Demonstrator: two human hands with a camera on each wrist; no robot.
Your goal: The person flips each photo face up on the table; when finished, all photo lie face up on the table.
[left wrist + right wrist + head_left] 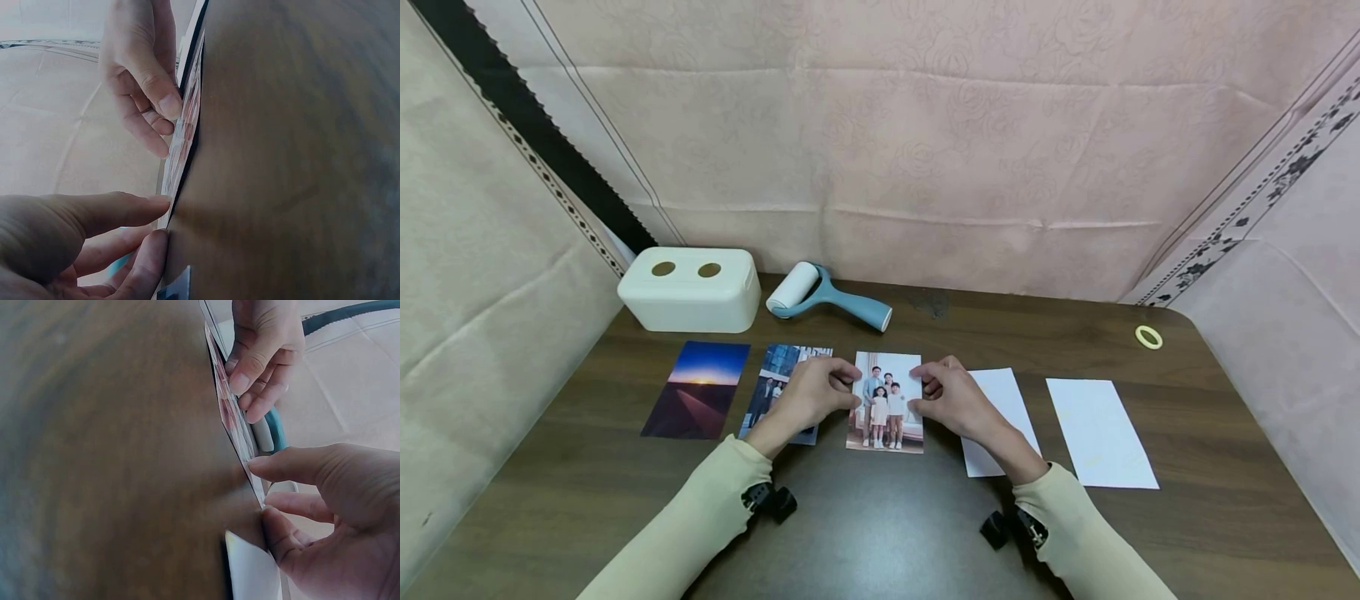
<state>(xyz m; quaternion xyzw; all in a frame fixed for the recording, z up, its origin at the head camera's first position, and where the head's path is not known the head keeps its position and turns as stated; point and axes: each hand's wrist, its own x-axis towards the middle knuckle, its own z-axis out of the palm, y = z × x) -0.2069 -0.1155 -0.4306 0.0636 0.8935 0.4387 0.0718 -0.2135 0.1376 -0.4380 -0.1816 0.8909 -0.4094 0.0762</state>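
Observation:
A family photo print (886, 417) lies at the middle of the table, slightly bowed in the wrist views. My left hand (814, 392) holds its left edge, thumb and fingers curled at the side. From the other side my right hand (958, 400) holds the right edge in the same way. Beneath the left hand a second photo print (775, 375) is partly covered. The right hand and wrist partly cover a white card (1009, 408). In the left wrist view the family photo (187, 131) appears nearly edge-on, close to the table surface.
Left of the hands lies a sunset photo print (698, 392); far right is another white card (1101, 433). Behind stand a white box with two holes (688, 292) and a blue-handled lint roller (850, 304). A yellowish ring (1148, 337) lies at the back right.

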